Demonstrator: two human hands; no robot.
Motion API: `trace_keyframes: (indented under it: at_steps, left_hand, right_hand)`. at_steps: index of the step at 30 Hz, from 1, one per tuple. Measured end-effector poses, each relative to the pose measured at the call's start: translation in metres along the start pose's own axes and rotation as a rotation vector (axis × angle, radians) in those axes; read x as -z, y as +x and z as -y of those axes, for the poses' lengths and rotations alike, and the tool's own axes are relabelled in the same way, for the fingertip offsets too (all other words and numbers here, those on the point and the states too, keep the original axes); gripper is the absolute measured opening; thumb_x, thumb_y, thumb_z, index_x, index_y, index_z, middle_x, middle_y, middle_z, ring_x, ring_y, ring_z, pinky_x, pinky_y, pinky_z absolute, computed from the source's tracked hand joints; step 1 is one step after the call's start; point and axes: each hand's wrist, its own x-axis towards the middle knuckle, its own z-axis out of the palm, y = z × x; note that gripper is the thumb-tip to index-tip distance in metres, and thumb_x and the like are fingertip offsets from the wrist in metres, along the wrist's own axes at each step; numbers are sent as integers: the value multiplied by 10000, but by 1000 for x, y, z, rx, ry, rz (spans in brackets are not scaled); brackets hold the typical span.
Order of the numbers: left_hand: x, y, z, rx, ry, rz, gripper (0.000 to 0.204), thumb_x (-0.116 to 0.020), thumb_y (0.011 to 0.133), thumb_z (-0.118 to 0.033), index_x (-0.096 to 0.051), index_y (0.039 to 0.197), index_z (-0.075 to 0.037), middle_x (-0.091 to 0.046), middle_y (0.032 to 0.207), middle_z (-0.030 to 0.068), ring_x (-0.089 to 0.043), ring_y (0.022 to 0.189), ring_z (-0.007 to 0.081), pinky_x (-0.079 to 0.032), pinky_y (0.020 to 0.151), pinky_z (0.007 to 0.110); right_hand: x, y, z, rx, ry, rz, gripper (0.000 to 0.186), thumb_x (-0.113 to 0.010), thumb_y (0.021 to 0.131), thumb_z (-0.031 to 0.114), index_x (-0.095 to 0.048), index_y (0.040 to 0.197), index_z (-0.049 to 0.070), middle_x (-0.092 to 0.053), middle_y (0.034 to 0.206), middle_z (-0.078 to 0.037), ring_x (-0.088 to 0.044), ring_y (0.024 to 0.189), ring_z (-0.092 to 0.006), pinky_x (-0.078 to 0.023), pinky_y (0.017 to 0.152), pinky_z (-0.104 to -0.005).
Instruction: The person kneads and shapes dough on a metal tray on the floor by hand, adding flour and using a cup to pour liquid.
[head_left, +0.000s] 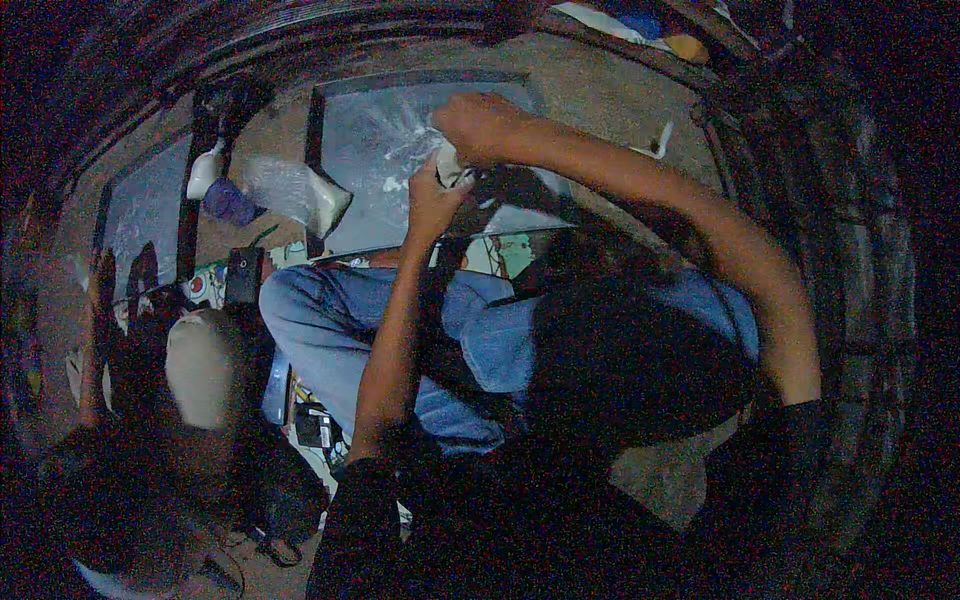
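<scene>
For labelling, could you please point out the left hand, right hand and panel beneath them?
Left hand (432, 205), head view: its middle.
Right hand (478, 125), head view: its back.
Panel (355, 115), head view: bare upper-left surface.

Black sleeves, blue jeans

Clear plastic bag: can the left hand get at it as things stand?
Probably yes: only flat grey board seems to lie between the left hand and the bag, though that hand grips a whitish piece.
</scene>
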Motion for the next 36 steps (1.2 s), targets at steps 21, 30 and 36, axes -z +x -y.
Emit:
trace_keyframes:
  at_steps: [21,30,36]
  left_hand:
    - [18,5,-19,38,35,177,496,-784,680,-261,-579,1055,-8,-661,908,170,-654,836,276,-499,740,368]
    - [4,4,-26,-117,54,-181,372,-743,605,-118,-599,925,6,-668,874,184,-656,819,340,-507,713,393]
    - [14,7,-19,52,156,-134,245,-730,668,-157,-645,836,0,-666,762,173,-666,718,297,-502,637,403]
  right_hand:
    - [-13,-1,-37,200,-304,75,170,-591,758,235,-662,715,87,-656,746,-148,-665,694,-325,-544,606,-447]
    - [-26,12,-3,358,-295,-16,494,-618,767,136,-497,1244,91,-582,1163,-187,-619,997,-337,-524,768,-460]
    - [28,14,17,232,-150,109,511,-634,785,158,-488,1268,82,-565,1172,-178,-541,1090,-353,-446,889,-507]
